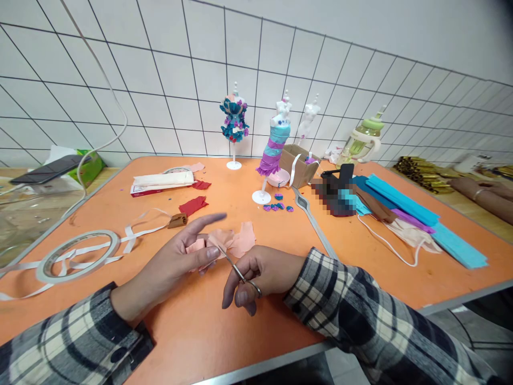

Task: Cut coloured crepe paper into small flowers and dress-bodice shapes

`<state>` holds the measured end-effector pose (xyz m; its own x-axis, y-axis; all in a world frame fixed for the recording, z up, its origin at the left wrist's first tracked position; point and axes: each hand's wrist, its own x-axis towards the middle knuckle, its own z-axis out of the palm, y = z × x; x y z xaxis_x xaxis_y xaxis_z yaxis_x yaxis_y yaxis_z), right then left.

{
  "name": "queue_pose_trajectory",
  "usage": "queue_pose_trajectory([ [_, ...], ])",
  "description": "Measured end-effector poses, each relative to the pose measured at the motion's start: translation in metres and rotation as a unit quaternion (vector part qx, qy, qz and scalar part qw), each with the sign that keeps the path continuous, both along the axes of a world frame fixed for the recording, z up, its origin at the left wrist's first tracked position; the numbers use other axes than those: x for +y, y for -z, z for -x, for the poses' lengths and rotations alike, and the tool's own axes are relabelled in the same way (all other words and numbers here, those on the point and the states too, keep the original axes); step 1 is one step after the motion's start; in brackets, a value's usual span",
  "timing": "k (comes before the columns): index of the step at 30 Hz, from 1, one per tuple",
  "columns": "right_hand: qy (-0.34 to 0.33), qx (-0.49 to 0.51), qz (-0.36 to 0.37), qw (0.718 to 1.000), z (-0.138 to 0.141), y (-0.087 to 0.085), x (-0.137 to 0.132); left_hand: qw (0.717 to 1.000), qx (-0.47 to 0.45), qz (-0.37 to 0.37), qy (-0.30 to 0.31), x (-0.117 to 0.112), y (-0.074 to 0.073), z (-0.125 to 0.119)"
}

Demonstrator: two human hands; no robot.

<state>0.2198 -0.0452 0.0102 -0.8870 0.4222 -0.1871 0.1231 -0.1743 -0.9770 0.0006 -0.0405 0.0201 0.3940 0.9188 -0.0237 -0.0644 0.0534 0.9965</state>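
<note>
My left hand (180, 256) pinches a small pink paper piece (197, 247) between thumb and fingers, index finger stretched out. My right hand (262, 275) grips small metal scissors (234, 267), whose blades point up-left to the pink paper. More pink paper scraps (240, 240) lie just behind both hands on the orange table (208, 331). Both sleeves are plaid.
A tape roll (78, 255) with loose strips lies left. Red paper bits (193, 205), a brown scrap (177, 220), three small mannequins (234, 120), a cardboard box (298, 166), blue and purple paper sheets (404, 206), a bottle (363, 141) and a phone (50, 170) stand around. Another person's arm (487, 195) rests far right.
</note>
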Motion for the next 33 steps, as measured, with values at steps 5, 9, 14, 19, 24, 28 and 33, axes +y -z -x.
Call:
queue_pose_trajectory([
  [5,0.000,0.009,-0.001,1.000,0.0001,-0.0013,-0.0008,1.000,0.006,-0.017,-0.010,-0.0014,-0.0011,0.0011],
  [9,0.000,0.008,0.000,1.000,0.0004,-0.0022,-0.0015,0.999,-0.017,-0.017,-0.020,-0.0019,-0.0007,0.0014],
  [14,-0.010,0.012,-0.007,1.000,-0.0010,-0.0002,-0.0007,1.000,-0.009,-0.004,-0.002,-0.0003,-0.0006,0.0010],
  [19,-0.028,0.009,-0.036,0.999,-0.0021,0.0018,0.0008,0.999,0.028,-0.006,0.016,0.0007,0.0024,0.0020],
  [24,-0.038,0.007,-0.055,0.998,-0.0019,0.0011,0.0009,0.997,0.062,-0.030,0.026,0.0013,0.0037,0.0017],
  [28,-0.028,0.004,-0.053,0.998,-0.0020,-0.0011,0.0001,0.996,0.069,-0.036,0.040,0.0016,0.0039,0.0014],
  [33,-0.014,-0.007,-0.056,0.998,-0.0006,0.0004,0.0000,0.994,0.079,-0.051,0.052,0.0027,0.0040,0.0015],
])
